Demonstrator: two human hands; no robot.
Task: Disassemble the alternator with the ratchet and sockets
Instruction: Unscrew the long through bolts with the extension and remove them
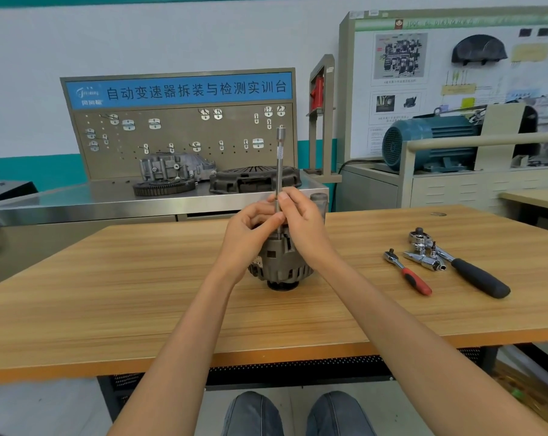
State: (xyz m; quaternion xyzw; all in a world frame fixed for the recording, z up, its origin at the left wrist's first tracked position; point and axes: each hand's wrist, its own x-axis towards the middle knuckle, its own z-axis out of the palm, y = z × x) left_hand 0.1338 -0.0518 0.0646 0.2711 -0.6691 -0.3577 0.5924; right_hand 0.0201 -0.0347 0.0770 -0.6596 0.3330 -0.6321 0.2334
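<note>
A grey alternator (282,265) stands pulley-down in the middle of the wooden table (140,294). A long chrome extension bar (279,165) rises upright from its top. My left hand (252,231) and my right hand (301,225) meet at the lower part of the bar, and the fingers of both pinch it from either side. The bar's foot and the top of the alternator are hidden behind my hands.
To the right on the table lie a small red-handled ratchet (408,273), a large black-handled ratchet (467,265) and chrome sockets (423,259). Behind the table stands a steel bench (77,199) with a clutch cover (255,179), a gear ring and a housing.
</note>
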